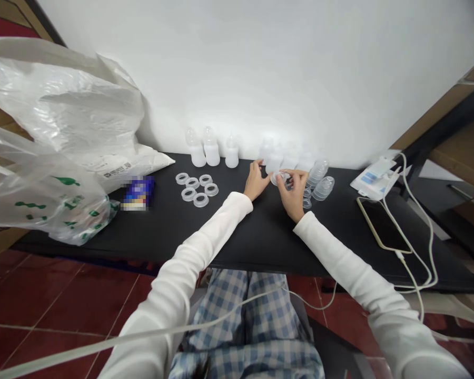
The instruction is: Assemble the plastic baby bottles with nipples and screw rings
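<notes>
My left hand [256, 180] and my right hand [293, 191] meet over the black table [260, 237], both pinching a small clear plastic ring-and-teat piece [279, 178] between the fingertips. Just behind them stand several open white bottle bodies [286, 157] against the wall. To the right of my right hand lie stacked clear caps [321, 179]. Three capped bottles [212, 148] stand to the left, with several loose screw rings [197, 188] in front of them.
Large plastic bags [55, 137] fill the table's left end, with a small blue packet [138, 192] beside them. A phone [384, 225] on a white cable and a white pouch [375, 178] lie at the right. White wall behind; red tiled floor below.
</notes>
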A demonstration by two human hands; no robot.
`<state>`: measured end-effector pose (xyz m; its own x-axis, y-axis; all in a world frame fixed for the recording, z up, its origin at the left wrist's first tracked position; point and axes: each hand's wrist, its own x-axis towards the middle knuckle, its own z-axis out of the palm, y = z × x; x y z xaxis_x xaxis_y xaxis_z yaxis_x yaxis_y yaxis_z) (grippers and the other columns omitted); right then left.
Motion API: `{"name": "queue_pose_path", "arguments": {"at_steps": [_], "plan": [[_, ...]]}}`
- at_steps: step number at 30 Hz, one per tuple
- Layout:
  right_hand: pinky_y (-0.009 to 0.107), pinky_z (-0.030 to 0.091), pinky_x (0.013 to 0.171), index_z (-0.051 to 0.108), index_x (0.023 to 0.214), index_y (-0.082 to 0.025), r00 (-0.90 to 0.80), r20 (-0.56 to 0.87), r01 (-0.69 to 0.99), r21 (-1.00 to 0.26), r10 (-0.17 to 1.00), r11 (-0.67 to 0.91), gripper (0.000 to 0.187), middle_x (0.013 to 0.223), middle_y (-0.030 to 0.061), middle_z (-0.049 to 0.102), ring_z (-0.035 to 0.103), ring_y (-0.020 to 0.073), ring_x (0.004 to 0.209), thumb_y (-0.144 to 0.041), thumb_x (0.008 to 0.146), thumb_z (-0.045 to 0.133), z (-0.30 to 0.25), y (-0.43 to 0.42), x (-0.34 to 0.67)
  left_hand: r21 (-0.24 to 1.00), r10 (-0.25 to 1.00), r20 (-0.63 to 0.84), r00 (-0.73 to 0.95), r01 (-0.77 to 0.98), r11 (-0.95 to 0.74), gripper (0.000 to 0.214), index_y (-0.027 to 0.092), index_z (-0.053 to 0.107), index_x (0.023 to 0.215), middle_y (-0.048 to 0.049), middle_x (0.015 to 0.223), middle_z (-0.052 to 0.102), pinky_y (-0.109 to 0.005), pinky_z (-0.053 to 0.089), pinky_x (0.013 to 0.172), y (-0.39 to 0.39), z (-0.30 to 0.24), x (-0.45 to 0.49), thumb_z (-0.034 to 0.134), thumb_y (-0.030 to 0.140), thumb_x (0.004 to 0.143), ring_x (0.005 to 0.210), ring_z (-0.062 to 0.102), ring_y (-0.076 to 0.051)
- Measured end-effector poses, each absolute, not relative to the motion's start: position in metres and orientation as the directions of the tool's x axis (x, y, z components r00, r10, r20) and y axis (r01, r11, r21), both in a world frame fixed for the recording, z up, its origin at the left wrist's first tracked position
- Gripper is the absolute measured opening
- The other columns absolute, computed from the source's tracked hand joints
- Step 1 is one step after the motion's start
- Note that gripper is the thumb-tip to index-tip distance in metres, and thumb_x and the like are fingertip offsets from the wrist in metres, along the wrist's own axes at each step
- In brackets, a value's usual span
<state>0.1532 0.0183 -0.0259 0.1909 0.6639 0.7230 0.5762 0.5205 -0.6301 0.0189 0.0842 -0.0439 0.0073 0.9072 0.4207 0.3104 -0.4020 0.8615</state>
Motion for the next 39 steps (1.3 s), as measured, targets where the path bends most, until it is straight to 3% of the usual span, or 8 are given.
{"name": "queue_pose_path", "arguments": {"at_steps": [3, 7, 13, 18, 22, 27, 33, 39], "plan": [[0.041, 0.054, 0.09, 0.064, 0.105, -0.023, 0.224, 0.731, 0.58, -0.632, 0.645, 0.514, 0.031, 0.105, 0.0058, 0.05, 0.055, 0.0192, 0.094, -0.052, 0.094, 0.061, -0.026, 0.023, 0.157, 0.778, 0.891, 0.453, -0.032, 0.503, -0.378, 0.06, 0.019, 0.045, 0.135, -0.0183, 0.142, 0.051, -0.043, 0.042, 0.112, 0.094, -0.034, 0.029, 0.075, 0.037, 0.086, 0.134, 0.052, -0.03], [0.04, 0.054, 0.087, 0.063, 0.106, -0.024, 0.231, 0.71, 0.536, -0.663, 0.665, 0.522, 0.03, 0.094, 0.002, 0.051, 0.05, 0.0169, 0.083, -0.052, 0.094, 0.061, -0.024, 0.028, 0.161, 0.752, 0.937, 0.349, -0.011, 0.6, -0.273, 0.039, 0.019, 0.054, 0.116, -0.0145, 0.12, 0.063, -0.044, 0.04, 0.108, 0.1, -0.029, 0.033, 0.073, 0.039, 0.088, 0.122, 0.056, -0.031], [0.04, 0.054, 0.089, 0.062, 0.108, -0.026, 0.219, 0.668, 0.435, -0.719, 0.711, 0.542, 0.037, 0.098, 0.0044, 0.057, 0.051, 0.0173, 0.081, -0.059, 0.092, 0.062, -0.021, 0.029, 0.163, 0.895, 0.942, 0.317, -0.112, 0.364, -0.258, 0.041, 0.023, 0.046, 0.09, -0.0073, 0.101, 0.06, -0.042, 0.04, 0.102, 0.09, -0.034, 0.015, 0.083, 0.028, 0.074, 0.107, 0.057, -0.027], [0.035, 0.055, 0.08, 0.063, 0.105, -0.027, 0.186, 0.647, 0.408, -0.735, 0.74, 0.541, 0.039, 0.085, 0.0011, 0.06, 0.056, 0.0169, 0.077, -0.063, 0.09, 0.063, -0.019, 0.026, 0.159, 0.956, 0.952, 0.275, -0.135, 0.139, -0.257, 0.033, 0.024, 0.047, 0.096, -0.0006, 0.096, 0.058, -0.033, 0.046, 0.093, 0.062, -0.036, -0.02, 0.074, 0.02, 0.076, 0.096, 0.059, -0.018], [0.034, 0.055, 0.077, 0.064, 0.105, -0.026, 0.124, 0.625, 0.375, -0.748, 0.771, 0.547, 0.041, 0.087, 0.0017, 0.067, 0.062, 0.0172, 0.079, -0.064, 0.089, 0.064, -0.021, 0.024, 0.156, 0.958, 0.955, 0.286, -0.074, -0.013, -0.288, 0.028, 0.023, 0.054, 0.103, -0.0023, 0.102, 0.058, -0.028, 0.051, 0.075, 0.047, -0.035, -0.044, 0.064, 0.019, 0.077, 0.093, 0.06, -0.018], [0.035, 0.055, 0.079, 0.063, 0.107, -0.026, 0.057, 0.606, 0.333, -0.76, 0.793, 0.557, 0.043, 0.096, 0.0032, 0.07, 0.065, 0.0176, 0.083, -0.065, 0.089, 0.063, -0.024, 0.028, 0.158, 0.916, 0.912, 0.401, -0.082, 0.008, -0.402, 0.031, 0.023, 0.06, 0.104, -0.0065, 0.114, 0.057, -0.024, 0.049, 0.064, 0.046, -0.027, -0.063, 0.065, 0.027, 0.074, 0.103, 0.06, -0.023], [0.036, 0.057, 0.086, 0.059, 0.111, -0.028, 0.04, 0.566, 0.237, -0.806, 0.823, 0.543, 0.042, 0.101, 0.0027, 0.07, 0.068, 0.0177, 0.09, -0.064, 0.089, 0.064, -0.024, 0.03, 0.161, 0.922, 0.906, 0.384, -0.177, 0.015, -0.388, 0.034, 0.025, 0.056, 0.105, -0.0044, 0.114, 0.062, -0.03, 0.052, 0.085, 0.047, -0.024, -0.068, 0.063, 0.02, 0.072, 0.109, 0.06, -0.022], [0.039, 0.058, 0.089, 0.06, 0.111, -0.027, -0.17, 0.548, 0.268, -0.774, 0.819, 0.574, 0.045, 0.1, 0.0032, 0.071, 0.07, 0.0196, 0.093, -0.063, 0.086, 0.069, -0.022, 0.024, 0.158, 0.941, 0.937, 0.325, -0.13, -0.058, -0.334, 0.031, 0.024, 0.056, 0.102, -0.0038, 0.101, 0.06, -0.026, 0.044, 0.063, 0.046, -0.024, -0.064, 0.059, 0.027, 0.072, 0.085, 0.058, -0.018]]}}
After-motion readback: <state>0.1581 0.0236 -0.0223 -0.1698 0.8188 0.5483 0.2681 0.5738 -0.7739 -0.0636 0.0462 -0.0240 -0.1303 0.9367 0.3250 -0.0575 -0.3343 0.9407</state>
